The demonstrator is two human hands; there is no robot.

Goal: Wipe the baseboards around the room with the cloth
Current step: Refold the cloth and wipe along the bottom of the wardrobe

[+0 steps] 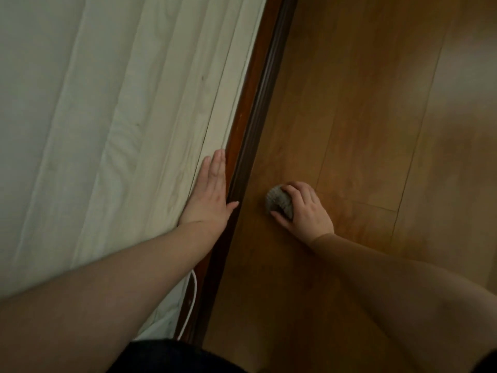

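A dark brown baseboard (258, 103) runs from the top centre down to the bottom left, between the pale wall and the wooden floor. My left hand (209, 192) lies flat with straight fingers against the wall, just above the baseboard, its thumb reaching over the board's top edge. My right hand (304, 208) grips a bunched grey cloth (278, 200) on the floor, a short way to the right of the baseboard and apart from it.
The pale wood-grain wall (107, 117) fills the left side. An orange-brown plank floor (376, 117) fills the right. A white cable (191, 300) hangs by the wall near the bottom. Dark clothing (172, 356) shows at the bottom edge.
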